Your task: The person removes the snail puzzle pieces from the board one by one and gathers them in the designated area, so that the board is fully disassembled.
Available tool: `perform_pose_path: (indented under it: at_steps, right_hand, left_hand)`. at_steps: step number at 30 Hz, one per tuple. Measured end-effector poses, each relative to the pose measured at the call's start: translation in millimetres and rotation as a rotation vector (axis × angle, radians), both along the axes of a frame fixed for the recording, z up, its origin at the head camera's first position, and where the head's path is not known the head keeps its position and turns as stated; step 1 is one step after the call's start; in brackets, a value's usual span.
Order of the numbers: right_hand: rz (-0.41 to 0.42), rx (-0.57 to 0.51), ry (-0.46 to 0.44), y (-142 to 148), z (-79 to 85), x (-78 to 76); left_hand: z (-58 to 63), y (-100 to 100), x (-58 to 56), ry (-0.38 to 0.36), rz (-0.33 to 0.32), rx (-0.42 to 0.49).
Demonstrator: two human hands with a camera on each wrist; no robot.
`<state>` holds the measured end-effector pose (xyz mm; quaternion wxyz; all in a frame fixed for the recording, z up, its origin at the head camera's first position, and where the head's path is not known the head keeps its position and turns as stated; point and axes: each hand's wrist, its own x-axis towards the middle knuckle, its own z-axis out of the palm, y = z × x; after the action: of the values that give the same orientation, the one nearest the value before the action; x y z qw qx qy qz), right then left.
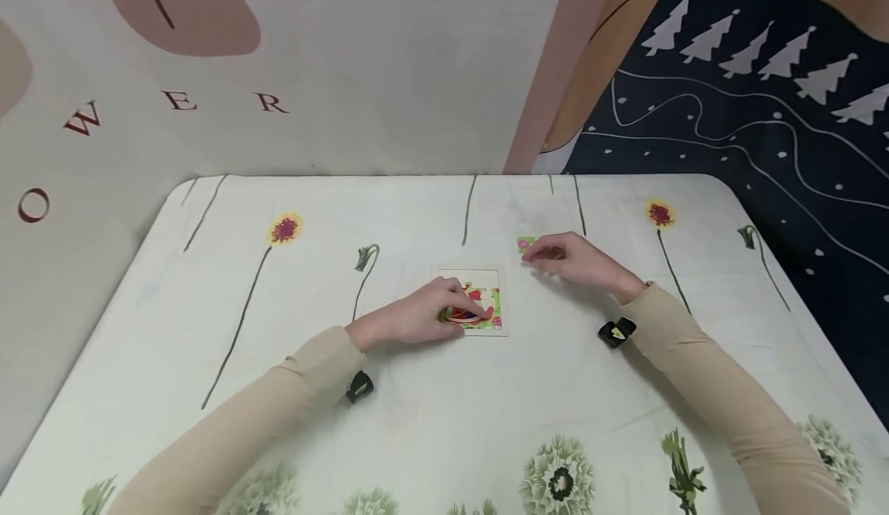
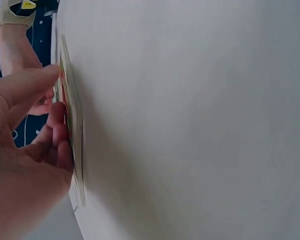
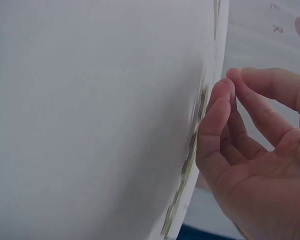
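Note:
A jigsaw puzzle (image 1: pixel 497 299) in a thin, pale square frame lies on the table. Its lower part carries a colourful picture, while a bare pale strip shows at the top. My left hand (image 1: pixel 424 313) rests on it from the left, one finger stretched across the picture. In the left wrist view, fingertips (image 2: pixel 51 75) touch the face of the thin board (image 2: pixel 76 120). Beyond the puzzle's upper right lies a small green piece (image 1: pixel 525 244) with a pink spot. My right hand (image 1: pixel 575 260) is beside that piece, fingers loosely bent. Between its fingertips (image 3: pixel 233 75), the right wrist view shows nothing held.
The table (image 1: pixel 444 422) has a white cloth printed with flowers and stems. A pale wall hanging (image 1: pixel 389 75) with letters rises behind the far edge. A dark hanging with white trees (image 1: pixel 729 113) borders the right side. Black devices (image 1: pixel 616 333) sit at both wrists.

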<state>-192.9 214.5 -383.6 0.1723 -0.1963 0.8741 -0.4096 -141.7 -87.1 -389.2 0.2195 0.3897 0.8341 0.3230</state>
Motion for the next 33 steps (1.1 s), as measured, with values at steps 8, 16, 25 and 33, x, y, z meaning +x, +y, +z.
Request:
perform_pose_path:
  at_steps: [8, 16, 25, 33]
  right_hand:
    - [0.082, -0.012, -0.015, -19.8, -0.6, 2.8]
    - [0.170, 0.006, -0.011, -35.2, 0.5, 7.2]
    - [0.224, 0.017, -0.031, -37.9, -0.2, 8.3]
    - [0.237, 0.059, -0.051, -38.8, -1.4, 10.2]
  left_hand:
    - [-4.4, -1.5, -11.2, -0.033, -0.066, -0.002]
    - [-2.8, -0.7, -17.1, -0.079, -0.070, -0.015]
    - [-3.1, 0.2, -21.3, -0.116, -0.079, -0.010]
    - [-2.0, 0.7, -22.9, -0.141, -0.084, -0.013]
